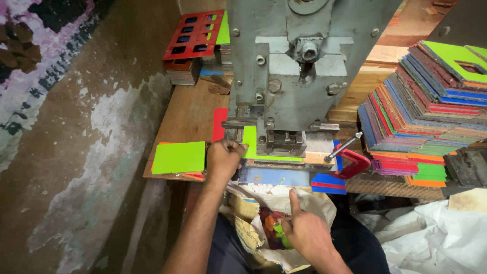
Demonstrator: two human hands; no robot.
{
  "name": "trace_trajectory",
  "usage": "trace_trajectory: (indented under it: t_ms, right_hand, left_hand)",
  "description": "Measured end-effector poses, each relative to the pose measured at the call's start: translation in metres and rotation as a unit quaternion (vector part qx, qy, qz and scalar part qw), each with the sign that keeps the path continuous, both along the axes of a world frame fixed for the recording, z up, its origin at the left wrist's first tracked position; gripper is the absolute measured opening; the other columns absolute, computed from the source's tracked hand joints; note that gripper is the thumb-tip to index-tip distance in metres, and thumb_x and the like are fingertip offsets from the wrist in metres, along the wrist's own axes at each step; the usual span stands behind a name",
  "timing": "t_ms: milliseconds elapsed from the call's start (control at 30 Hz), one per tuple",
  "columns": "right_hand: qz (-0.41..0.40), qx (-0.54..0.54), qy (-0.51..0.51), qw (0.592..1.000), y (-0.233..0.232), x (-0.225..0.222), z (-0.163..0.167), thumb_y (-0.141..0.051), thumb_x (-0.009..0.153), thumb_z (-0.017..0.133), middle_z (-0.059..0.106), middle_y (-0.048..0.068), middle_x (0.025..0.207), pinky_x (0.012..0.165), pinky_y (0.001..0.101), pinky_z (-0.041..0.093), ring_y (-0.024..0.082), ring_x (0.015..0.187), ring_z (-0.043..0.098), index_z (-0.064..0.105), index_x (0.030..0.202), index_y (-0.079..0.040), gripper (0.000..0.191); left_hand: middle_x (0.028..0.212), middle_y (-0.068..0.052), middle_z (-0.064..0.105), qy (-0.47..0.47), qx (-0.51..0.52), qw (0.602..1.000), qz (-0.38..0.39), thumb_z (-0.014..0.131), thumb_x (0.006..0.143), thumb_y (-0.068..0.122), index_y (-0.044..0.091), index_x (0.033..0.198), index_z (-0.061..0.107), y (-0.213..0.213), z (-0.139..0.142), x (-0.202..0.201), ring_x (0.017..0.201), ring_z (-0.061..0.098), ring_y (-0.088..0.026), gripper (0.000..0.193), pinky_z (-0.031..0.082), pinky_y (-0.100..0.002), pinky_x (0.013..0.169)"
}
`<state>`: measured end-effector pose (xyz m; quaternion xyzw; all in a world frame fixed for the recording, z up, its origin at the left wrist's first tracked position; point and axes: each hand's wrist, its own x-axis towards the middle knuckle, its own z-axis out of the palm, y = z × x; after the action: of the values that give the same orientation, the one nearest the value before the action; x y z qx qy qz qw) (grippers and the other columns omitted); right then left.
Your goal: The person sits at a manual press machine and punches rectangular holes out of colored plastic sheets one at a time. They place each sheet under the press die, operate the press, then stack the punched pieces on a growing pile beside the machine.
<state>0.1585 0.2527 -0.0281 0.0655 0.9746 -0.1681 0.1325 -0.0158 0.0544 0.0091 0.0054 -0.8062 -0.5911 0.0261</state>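
Observation:
My left hand (pixel 223 158) pinches the left edge of a green card sheet (pixel 250 140) that lies under the punch head of a grey press machine (pixel 297 66). My right hand (pixel 304 231) hangs lower, over an open paper sack (pixel 253 228) holding coloured card scraps (pixel 271 228). Its index finger points up toward the blue plate (pixel 276 176) at the bench's front edge, and it holds nothing that I can see. Just left of my left hand a short pile of blank sheets topped with a green one (pixel 178 158) rests on the wooden bench (pixel 188 114).
A red clamp (pixel 351 161) grips the bench edge right of the press. A tall stack of punched coloured sheets (pixel 431 101) fills the right side. A red punched sheet on a smaller stack (pixel 195 40) sits at the back left. White sacking (pixel 436 238) lies lower right; a peeling wall (pixel 76 127) stands left.

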Motion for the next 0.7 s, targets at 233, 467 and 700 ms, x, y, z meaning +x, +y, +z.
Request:
trace_trajectory:
  t_ms: [233, 467, 700]
  right_hand:
    - [-0.009, -0.014, 0.003, 1.0, 0.004, 0.0, 0.002, -0.04, 0.088, 0.066, 0.074, 0.019, 0.085, 0.075, 0.0489, 0.057, 0.04, 0.079, 0.071, 0.021, 0.161, -0.005, 0.092]
    - [-0.01, -0.01, 0.007, 1.0, 0.005, -0.001, 0.004, -0.039, 0.088, 0.067, 0.073, 0.02, 0.083, 0.075, 0.0485, 0.057, 0.04, 0.079, 0.071, 0.023, 0.157, -0.004, 0.089]
    - [-0.006, -0.017, 0.01, 1.0, 0.007, -0.003, 0.006, -0.038, 0.087, 0.068, 0.074, 0.018, 0.082, 0.074, 0.0486, 0.057, 0.04, 0.078, 0.071, 0.025, 0.159, -0.004, 0.091]
  left_hand:
    - [0.056, -0.006, 0.068, -0.012, 0.001, 1.0, -0.004, 0.081, 0.083, 0.019, -0.002, 0.073, 0.073, 0.006, -0.011, -0.004, 0.042, 0.061, -0.011, 0.025, 0.048, -0.03, 0.043]
    - [0.056, -0.005, 0.067, -0.011, 0.013, 1.0, -0.007, 0.081, 0.082, 0.016, -0.001, 0.074, 0.07, 0.009, -0.019, -0.008, 0.041, 0.058, -0.009, 0.022, 0.046, -0.03, 0.041]
    - [0.055, -0.004, 0.064, -0.012, 0.014, 1.0, -0.005, 0.082, 0.083, 0.014, -0.001, 0.072, 0.069, 0.009, -0.029, -0.012, 0.042, 0.055, -0.009, 0.023, 0.044, -0.03, 0.041]
